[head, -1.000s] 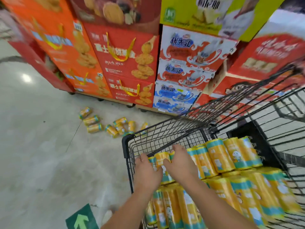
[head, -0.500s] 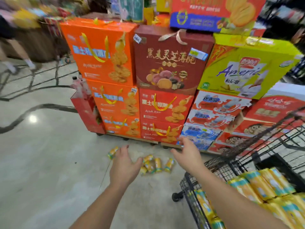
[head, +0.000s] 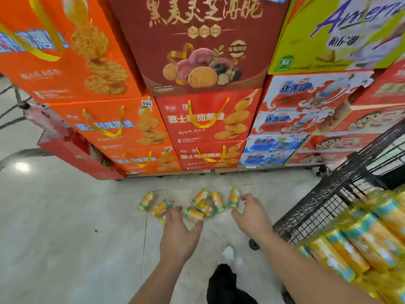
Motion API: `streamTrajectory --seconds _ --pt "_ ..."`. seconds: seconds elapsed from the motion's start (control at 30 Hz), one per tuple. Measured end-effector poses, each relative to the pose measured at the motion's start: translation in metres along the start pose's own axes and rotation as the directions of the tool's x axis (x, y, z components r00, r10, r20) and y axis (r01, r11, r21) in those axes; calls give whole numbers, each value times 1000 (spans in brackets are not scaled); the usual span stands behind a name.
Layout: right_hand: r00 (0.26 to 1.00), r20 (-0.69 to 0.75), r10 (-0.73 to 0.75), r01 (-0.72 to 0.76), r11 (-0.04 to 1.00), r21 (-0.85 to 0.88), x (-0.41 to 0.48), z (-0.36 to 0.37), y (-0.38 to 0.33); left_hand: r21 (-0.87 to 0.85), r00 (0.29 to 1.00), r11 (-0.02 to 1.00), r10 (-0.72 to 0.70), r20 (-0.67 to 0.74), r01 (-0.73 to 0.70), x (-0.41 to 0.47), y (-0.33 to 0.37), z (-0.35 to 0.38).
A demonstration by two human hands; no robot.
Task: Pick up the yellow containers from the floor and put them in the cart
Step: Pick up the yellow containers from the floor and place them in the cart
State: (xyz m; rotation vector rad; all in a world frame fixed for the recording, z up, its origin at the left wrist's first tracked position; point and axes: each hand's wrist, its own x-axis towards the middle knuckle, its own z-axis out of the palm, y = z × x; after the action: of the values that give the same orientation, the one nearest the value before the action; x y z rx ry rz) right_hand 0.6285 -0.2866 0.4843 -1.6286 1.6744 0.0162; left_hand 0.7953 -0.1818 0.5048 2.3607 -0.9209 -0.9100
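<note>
Containers, floor: a loose cluster of yellow containers (head: 198, 204) with teal bands, lying on their sides on the floor (head: 65, 227), just in front of the stacked boxes; some touch one another, two lie a little apart to the left.
Containers, cart: many more of the same, packed side by side in the cart (head: 324, 200) at the right edge, blurred.
Left hand: left hand (head: 178, 235), palm down, over the near left part of the cluster; fingers (head: 175, 212) spread and slightly curled, holding nothing; whether the tips touch a container cannot be told.
Right hand: right hand (head: 252, 217), over the right end of the cluster, beside the rightmost container; fingers (head: 237, 213) curled and parted, empty.
Arms: both bare forearms reach forward from the bottom edge.
Cart: black wire mesh, standing right of the hands, one wheel (head: 254, 244) visible beneath its near corner.
Floor: pale, glossy, with a light reflection at the left.
Foot: a white shoe (head: 228, 253) and dark trouser leg between the arms.
Boxes: stack of gift boxes (head: 197, 95), orange, red, dark red, yellow-green and blue-white, filling the upper view.
</note>
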Motion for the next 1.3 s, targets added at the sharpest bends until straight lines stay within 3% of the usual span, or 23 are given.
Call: streamTrajectory --seconds 0.2,0.37,0.5,0.77,1.0,1.17,1.3 --pt "975 25 219 -220 975 19 150 83 33 10 982 997 -72 172 72 137 -18 90" --pt "928 -11 372 -370 927 63 261 184 93 64 950 995 -88 301 72 258 -82 217" --pt "901 -51 431 -427 901 80 339 259 157 127 923 992 -69 378 22 337 -129 326" --pt "884 -156 441 -427 897 118 472 363 276 160 916 980 -170 364 119 445 -211 508" --pt "886 -134 445 -417 889 192 535 389 284 219 925 961 -233 300 171 477 -232 550" --pt "884 -113 454 -421 878 228 520 373 270 90 918 991 -127 376 101 468 -215 533" --pt "881 -150 448 -374 856 356 456 338 219 18 922 999 22 387 -31 437 -183 462"
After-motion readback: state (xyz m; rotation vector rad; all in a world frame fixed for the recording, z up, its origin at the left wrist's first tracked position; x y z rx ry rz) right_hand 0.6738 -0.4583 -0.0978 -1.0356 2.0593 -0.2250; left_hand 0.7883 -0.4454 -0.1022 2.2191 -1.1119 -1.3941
